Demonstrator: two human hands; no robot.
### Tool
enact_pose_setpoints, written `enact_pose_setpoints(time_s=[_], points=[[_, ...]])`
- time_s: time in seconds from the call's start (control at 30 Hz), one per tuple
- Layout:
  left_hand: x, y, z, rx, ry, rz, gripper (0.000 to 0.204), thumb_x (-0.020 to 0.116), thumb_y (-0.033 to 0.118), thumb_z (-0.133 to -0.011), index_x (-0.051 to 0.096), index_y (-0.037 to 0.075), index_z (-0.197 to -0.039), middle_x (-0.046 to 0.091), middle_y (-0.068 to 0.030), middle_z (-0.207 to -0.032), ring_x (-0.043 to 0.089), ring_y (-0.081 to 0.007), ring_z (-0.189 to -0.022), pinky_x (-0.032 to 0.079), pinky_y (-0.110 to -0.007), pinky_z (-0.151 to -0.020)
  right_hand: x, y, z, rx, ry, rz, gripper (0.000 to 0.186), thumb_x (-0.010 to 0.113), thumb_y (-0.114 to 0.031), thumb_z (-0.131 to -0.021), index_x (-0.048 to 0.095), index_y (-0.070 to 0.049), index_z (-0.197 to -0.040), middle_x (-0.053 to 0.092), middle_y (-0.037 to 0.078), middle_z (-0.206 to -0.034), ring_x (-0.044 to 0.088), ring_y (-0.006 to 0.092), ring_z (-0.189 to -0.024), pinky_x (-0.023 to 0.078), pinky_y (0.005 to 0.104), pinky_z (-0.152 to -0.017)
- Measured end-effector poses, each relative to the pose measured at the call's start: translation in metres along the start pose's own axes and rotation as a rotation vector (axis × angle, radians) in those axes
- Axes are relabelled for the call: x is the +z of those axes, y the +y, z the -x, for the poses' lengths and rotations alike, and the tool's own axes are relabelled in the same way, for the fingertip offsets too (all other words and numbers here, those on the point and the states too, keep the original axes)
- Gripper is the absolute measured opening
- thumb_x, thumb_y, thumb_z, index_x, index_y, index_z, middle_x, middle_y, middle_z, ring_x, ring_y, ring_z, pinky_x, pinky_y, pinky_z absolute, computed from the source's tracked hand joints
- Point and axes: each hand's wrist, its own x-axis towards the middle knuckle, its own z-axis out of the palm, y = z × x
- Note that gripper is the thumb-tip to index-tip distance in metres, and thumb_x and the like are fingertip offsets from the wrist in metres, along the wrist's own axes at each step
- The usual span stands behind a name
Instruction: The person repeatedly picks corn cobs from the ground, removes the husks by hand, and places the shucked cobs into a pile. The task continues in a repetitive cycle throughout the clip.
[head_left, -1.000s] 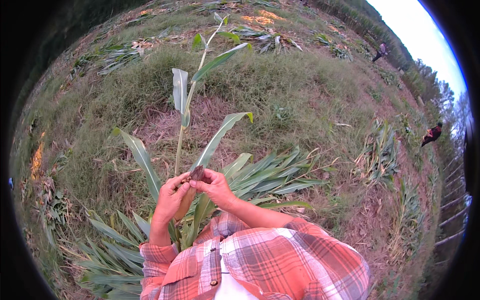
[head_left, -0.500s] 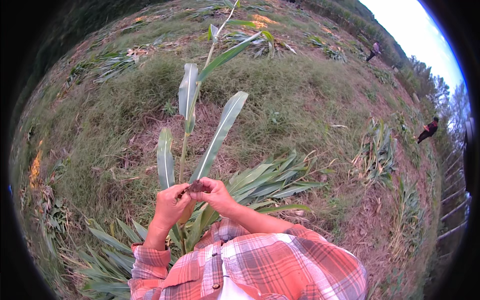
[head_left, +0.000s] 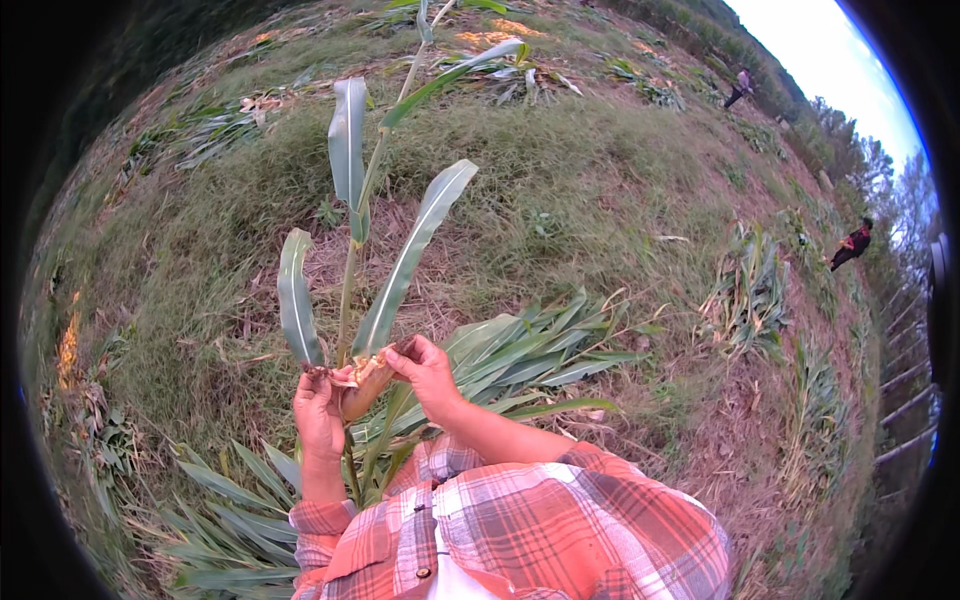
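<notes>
So the ear (head_left: 370, 384) sits by the stalk (head_left: 348, 300), between left hand (head_left: 319, 415) and right hand (head_left: 430, 380). Each pinches a side of the husk (head_left: 358, 403), probably because that spread grip holds the top open, yellow kernels (head_left: 364, 367) showing.

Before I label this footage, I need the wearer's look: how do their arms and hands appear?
The left hand and right hand are ungloved. The left sleeve and right sleeve are plaid orange-red, white and dark grey, ending short of the hands, the right farther back.
</notes>
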Motion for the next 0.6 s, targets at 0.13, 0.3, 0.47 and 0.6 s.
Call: enact_pose_setpoints(time_s=[0.13, 0.3, 0.47, 0.6], points=[[-0.015, -0.003, 0.016, -0.04, 0.096, 0.088, 0.009, 0.054, 0.011, -0.091, 0.055, 0.004, -0.095, 0.06, -0.0067, -0.08, 0.061, -0.0202, -0.084, 0.051, -0.035, -0.084, -0.025, -0.007, -0.02, 0.083, 0.138, -0.068, 0.014, 0.064, -0.016, -0.086, 0.055, -0.007, -0.09, 0.061, 0.001, -0.086, 0.06, 0.0119, -0.082, 0.053, 0.0303, -0.072], [-0.08, 0.007, 0.02, -0.026, 0.139, 0.375, 0.011, 0.052, 0.014, -0.092, 0.056, 0.004, -0.094, 0.055, -0.0051, -0.078, 0.056, -0.0196, -0.081, 0.051, -0.036, -0.086, -0.057, 0.001, -0.041, 0.154, 0.311, -0.21, 0.009, 0.063, -0.014, -0.086, 0.057, -0.009, -0.091, 0.061, -0.001, -0.084, 0.06, 0.0118, -0.077, 0.052, 0.0291, -0.069], [-0.083, 0.01, 0.024, -0.11, -0.027, 0.221, 0.02, 0.055, 0.015, -0.091, 0.053, 0.005, -0.109, 0.057, -0.0056, -0.085, 0.056, -0.0177, -0.084, 0.05, -0.035, -0.084, -0.047, -0.005, -0.04, 0.227, 0.144, -0.099, 0.022, 0.055, -0.025, -0.091, 0.048, -0.008, -0.104, 0.06, 0.005, -0.104, 0.061, 0.0162, -0.089, 0.05, 0.0361, -0.079], [-0.044, -0.003, 0.028, 0.08, 0.21, -0.4, 0.051, 0.063, 0.022, -0.087, 0.041, 0.004, -0.13, 0.059, -0.0042, -0.1, 0.056, -0.0132, -0.09, 0.046, -0.027, -0.084, -0.025, -0.004, -0.029, 0.235, 0.099, -0.144, 0.016, 0.05, -0.019, -0.094, 0.047, -0.006, -0.102, 0.063, 0.009, -0.096, 0.063, 0.0211, -0.091, 0.053, 0.0357, -0.079]])
